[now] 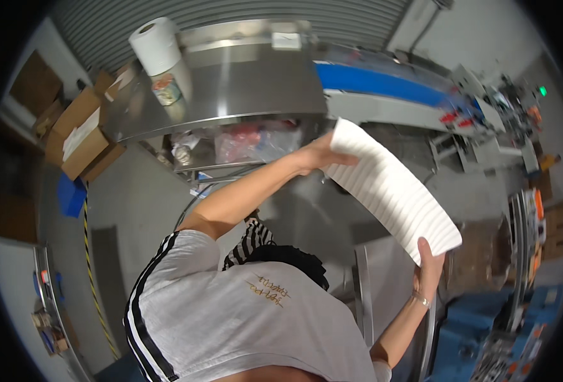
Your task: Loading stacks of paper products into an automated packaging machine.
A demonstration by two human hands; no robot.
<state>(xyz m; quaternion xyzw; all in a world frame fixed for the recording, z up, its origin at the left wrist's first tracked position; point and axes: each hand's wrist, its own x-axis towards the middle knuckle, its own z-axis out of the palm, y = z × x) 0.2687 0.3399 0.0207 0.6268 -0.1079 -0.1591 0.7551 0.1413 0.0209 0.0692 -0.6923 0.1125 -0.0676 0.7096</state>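
Note:
Between my two hands stretches a long white stack (393,191), ridged crosswise like many thin layers pressed side by side; its exact kind does not show. It bows slightly and slants from the steel table's corner down to the right. My left hand (319,155) grips the far left end, fingers partly hidden behind it and thumb over its face. At the near right end my right hand (429,270) is closed round the stack, thumb on the front and other fingers hidden behind. A bracelet circles my right wrist. The stack is held in the air, off the table.
Ahead stands a steel table (250,89) with a white roll (155,46) and a patterned can (166,89); plastic bags (256,141) lie beneath. A blue conveyor belt (383,83) runs right toward machinery (485,121). Open cardboard boxes (81,137) stand left, blue equipment (466,331) at lower right.

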